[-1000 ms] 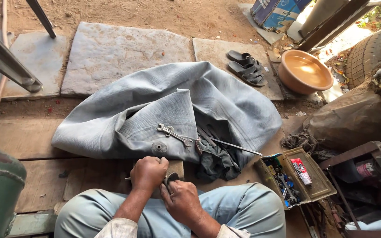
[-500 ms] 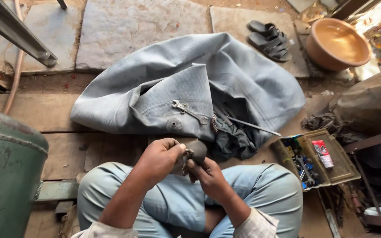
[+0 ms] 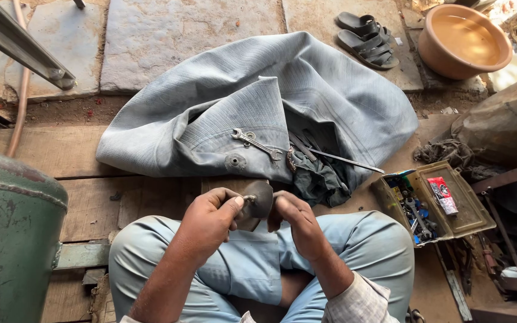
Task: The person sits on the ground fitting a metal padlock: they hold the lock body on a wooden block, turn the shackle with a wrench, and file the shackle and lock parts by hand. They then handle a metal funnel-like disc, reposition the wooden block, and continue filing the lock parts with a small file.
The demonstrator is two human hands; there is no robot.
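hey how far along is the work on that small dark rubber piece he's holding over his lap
Already done: the grey inner tube lies spread flat on the ground, a spanner on it, and the toolbox is open. In hand: the left hand and right hand grip a small dark rubber piece with a metal stem. Left: that piece is not on the tube yet.

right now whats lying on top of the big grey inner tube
A double-ended spanner and a thin metal rod lie on the grey inner tube, beside a dark crumpled cloth. Anything beneath its folds is hidden.
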